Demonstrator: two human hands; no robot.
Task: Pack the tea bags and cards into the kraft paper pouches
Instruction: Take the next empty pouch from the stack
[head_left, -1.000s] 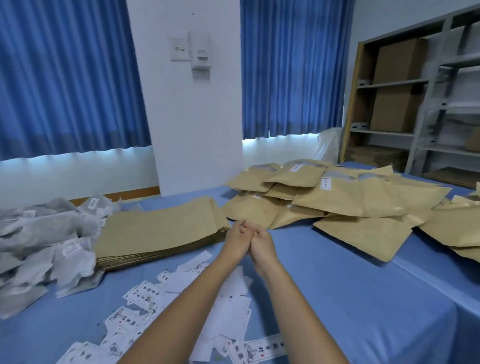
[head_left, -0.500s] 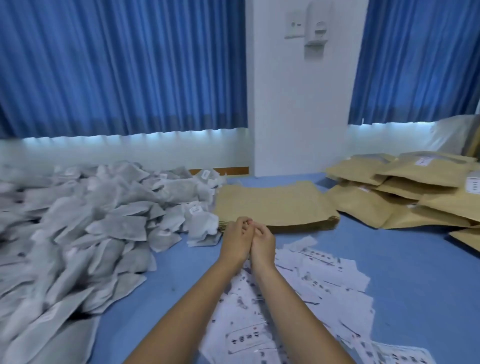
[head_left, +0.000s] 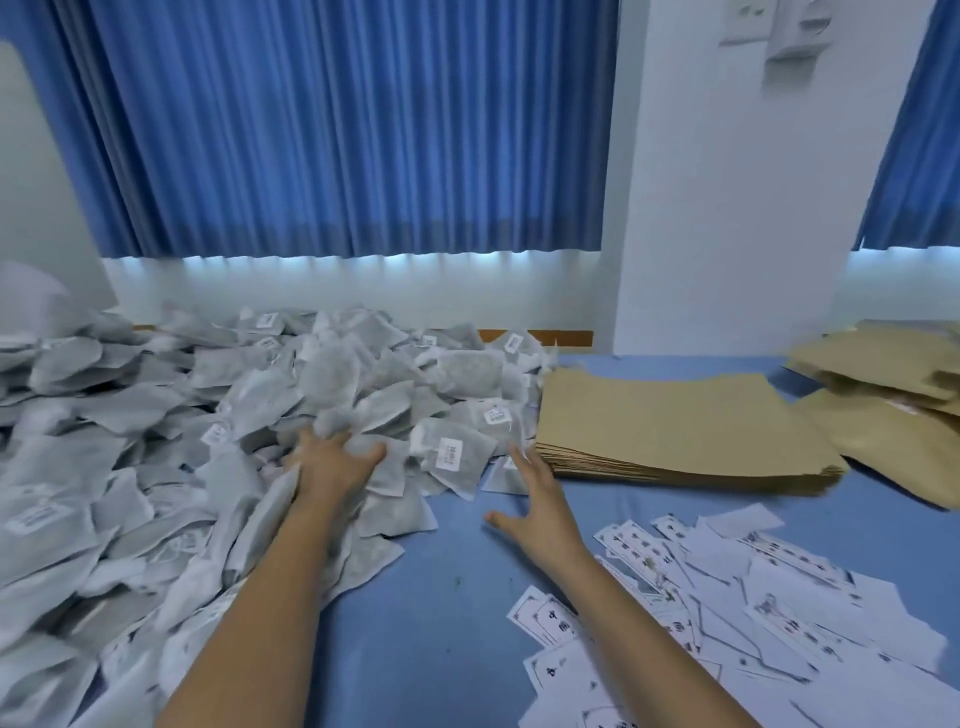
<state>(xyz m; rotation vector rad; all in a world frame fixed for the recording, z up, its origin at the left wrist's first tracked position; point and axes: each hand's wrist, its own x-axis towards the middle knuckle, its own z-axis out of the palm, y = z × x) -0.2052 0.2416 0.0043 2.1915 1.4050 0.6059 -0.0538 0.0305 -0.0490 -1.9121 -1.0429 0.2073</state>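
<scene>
Leftmost, a loose heap of tea bags (head_left: 171, 426), grey gauzy sachets with small white printed labels, covers the left side of the blue table (head_left: 457, 623). The left hand (head_left: 332, 467) lies on the heap, fingers spread and blurred. The right hand (head_left: 540, 504) hovers flat and wide open just beside a neat stack of flat kraft paper pouches (head_left: 675, 421). White printed cards (head_left: 769, 597) lie scattered toward the near right corner, and filled pouches (head_left: 893, 415) sit at the right edge.
</scene>
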